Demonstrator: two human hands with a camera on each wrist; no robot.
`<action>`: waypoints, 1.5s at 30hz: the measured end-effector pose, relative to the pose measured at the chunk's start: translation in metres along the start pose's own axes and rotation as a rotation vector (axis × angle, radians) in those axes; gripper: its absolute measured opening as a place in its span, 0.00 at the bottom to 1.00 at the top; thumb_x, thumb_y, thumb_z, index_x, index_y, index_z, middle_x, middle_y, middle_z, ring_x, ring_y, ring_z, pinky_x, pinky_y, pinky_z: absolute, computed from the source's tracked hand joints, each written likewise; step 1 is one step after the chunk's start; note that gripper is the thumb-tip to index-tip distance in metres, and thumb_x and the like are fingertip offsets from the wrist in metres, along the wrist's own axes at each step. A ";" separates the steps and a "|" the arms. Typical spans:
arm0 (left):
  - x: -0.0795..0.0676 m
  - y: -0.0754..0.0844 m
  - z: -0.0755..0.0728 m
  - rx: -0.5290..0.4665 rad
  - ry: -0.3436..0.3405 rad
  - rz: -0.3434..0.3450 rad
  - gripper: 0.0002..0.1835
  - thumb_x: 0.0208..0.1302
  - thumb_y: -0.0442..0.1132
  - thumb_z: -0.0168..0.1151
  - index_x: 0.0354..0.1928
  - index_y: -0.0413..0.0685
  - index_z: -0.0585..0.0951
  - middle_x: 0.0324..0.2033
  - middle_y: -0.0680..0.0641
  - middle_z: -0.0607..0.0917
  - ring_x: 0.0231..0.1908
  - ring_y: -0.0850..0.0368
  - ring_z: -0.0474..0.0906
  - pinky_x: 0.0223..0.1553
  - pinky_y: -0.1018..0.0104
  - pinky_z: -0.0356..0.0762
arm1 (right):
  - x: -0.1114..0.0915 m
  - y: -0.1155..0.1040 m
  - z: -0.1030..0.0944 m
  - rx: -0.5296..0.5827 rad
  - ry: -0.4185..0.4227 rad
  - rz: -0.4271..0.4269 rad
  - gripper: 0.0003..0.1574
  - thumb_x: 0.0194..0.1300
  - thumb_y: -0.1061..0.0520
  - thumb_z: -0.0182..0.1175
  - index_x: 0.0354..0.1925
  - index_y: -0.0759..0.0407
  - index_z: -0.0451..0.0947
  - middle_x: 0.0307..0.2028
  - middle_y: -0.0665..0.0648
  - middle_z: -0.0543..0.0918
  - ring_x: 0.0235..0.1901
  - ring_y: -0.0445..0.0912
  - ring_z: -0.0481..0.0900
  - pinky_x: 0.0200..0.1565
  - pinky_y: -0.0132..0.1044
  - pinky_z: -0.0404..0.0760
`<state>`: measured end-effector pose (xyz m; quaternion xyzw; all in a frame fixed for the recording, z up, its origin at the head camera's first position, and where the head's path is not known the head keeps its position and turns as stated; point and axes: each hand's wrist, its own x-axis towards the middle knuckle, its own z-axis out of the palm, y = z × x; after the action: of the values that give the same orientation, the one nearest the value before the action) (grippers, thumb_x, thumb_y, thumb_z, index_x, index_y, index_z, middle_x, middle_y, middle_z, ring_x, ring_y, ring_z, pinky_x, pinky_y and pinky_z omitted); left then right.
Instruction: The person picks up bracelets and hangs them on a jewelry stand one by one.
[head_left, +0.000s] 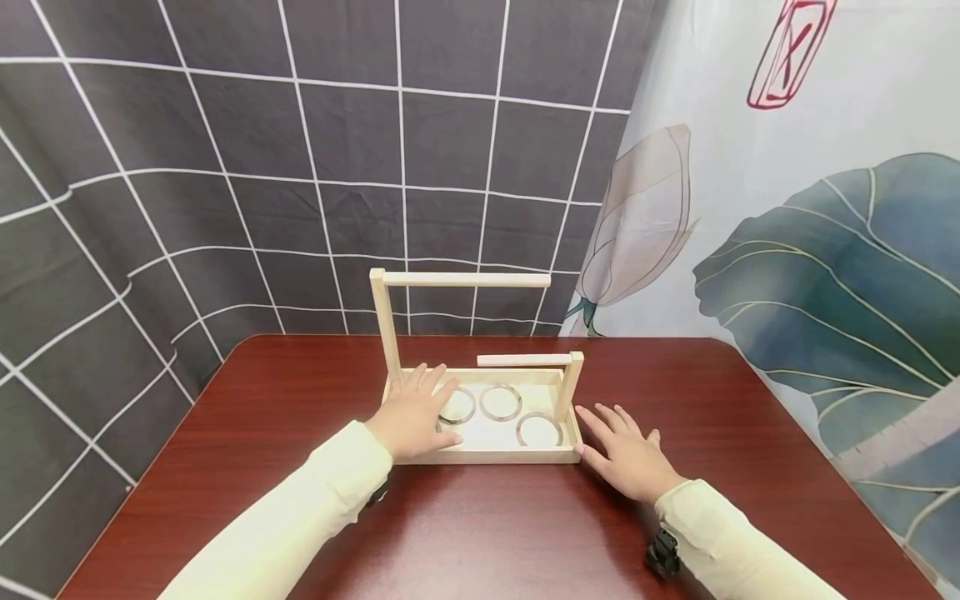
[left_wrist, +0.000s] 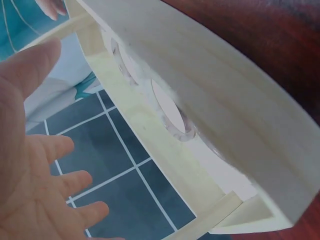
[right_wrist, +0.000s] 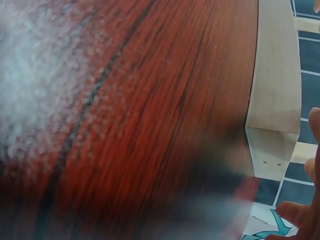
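Note:
A pale wooden tray (head_left: 491,457) stands on the table with a tall post (head_left: 387,329) at its left and a short post (head_left: 572,385) at its right. From each post a horizontal rod runs inward, the tall one's rod (head_left: 465,280) above the short one's rod (head_left: 525,361). Three clear rings lie on the tray's white floor, one ring (left_wrist: 187,136) close to the front wall. My left hand (head_left: 416,415) spreads its straight fingers over the tray's left part, holding nothing. Beside the right end, my right hand (head_left: 628,450) has extended fingers, fingertips right at the tray's corner.
The reddish-brown table (head_left: 480,533) surrounds the tray. Behind it hangs a grey cloth (head_left: 345,133) with a white grid, and at the right a white cloth (head_left: 727,192) printed with lotus leaves. A black strap (head_left: 663,552) sits at my right wrist.

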<state>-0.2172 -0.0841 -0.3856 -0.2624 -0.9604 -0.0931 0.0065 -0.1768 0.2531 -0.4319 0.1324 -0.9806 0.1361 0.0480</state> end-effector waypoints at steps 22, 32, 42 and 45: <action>0.038 0.012 -0.004 0.106 -0.067 0.188 0.39 0.56 0.57 0.65 0.67 0.49 0.69 0.67 0.40 0.66 0.67 0.38 0.59 0.62 0.38 0.62 | -0.001 0.001 0.002 0.029 -0.079 0.027 0.35 0.70 0.37 0.49 0.70 0.44 0.64 0.65 0.65 0.67 0.66 0.68 0.59 0.48 0.83 0.54; 0.053 0.018 0.002 0.176 -0.037 0.280 0.37 0.55 0.57 0.65 0.65 0.51 0.71 0.58 0.43 0.77 0.63 0.43 0.64 0.57 0.44 0.69 | 0.000 0.001 0.003 0.073 -0.120 0.067 0.35 0.69 0.35 0.48 0.71 0.39 0.62 0.62 0.62 0.72 0.64 0.62 0.65 0.48 0.80 0.60; 0.069 0.023 0.013 0.137 -0.085 0.306 0.38 0.54 0.57 0.65 0.67 0.54 0.70 0.60 0.47 0.77 0.62 0.44 0.67 0.59 0.45 0.69 | 0.002 0.005 0.005 0.101 -0.102 0.016 0.35 0.70 0.38 0.50 0.71 0.45 0.63 0.58 0.66 0.75 0.61 0.62 0.68 0.56 0.60 0.71; 0.075 0.026 0.015 0.116 -0.110 0.310 0.38 0.54 0.56 0.66 0.67 0.53 0.70 0.63 0.48 0.75 0.66 0.47 0.65 0.61 0.42 0.66 | 0.002 0.004 0.004 0.105 -0.106 0.010 0.35 0.70 0.37 0.50 0.71 0.46 0.63 0.57 0.66 0.75 0.61 0.62 0.68 0.57 0.60 0.70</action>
<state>-0.2682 -0.0220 -0.3908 -0.4112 -0.9111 -0.0209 -0.0169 -0.1804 0.2553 -0.4370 0.1368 -0.9740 0.1804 -0.0117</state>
